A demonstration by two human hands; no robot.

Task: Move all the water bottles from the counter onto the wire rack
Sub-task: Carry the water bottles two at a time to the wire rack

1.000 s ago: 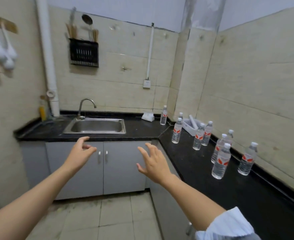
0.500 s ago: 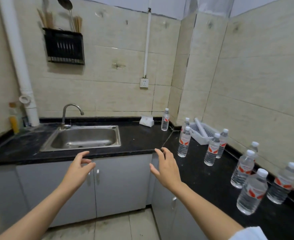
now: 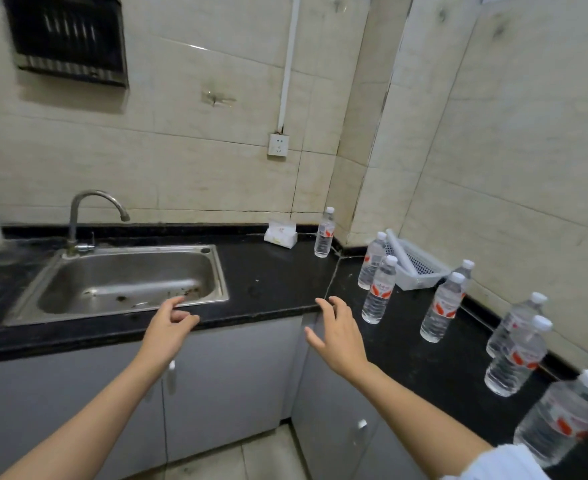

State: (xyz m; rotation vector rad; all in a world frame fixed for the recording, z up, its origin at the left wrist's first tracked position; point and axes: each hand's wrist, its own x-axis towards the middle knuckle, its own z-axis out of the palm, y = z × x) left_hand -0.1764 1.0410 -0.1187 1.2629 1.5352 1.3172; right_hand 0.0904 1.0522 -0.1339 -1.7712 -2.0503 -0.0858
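Several clear water bottles with red-and-white labels stand upright on the black counter (image 3: 278, 271). One bottle (image 3: 324, 233) stands in the back corner, a nearer one (image 3: 378, 292) just right of my right hand, another (image 3: 442, 308) further right, and more run along the right wall (image 3: 514, 358). The black wire rack (image 3: 67, 38) hangs on the wall at the upper left. My left hand (image 3: 167, 329) hovers at the counter's front edge below the sink, fingers loosely curled, holding nothing. My right hand (image 3: 337, 332) reaches over the counter's inner corner, fingers spread, holding nothing.
A steel sink (image 3: 126, 282) with a curved tap (image 3: 88, 213) fills the counter's left part. A white tissue pack (image 3: 280, 233) lies by the back wall. A white perforated basket (image 3: 417, 266) sits in the right corner. Grey cabinet doors (image 3: 230, 382) stand below the counter.
The view has come closer to the counter and tilted down. Both hands have moved forward to the counter's front edge; neither has touched a bottle.
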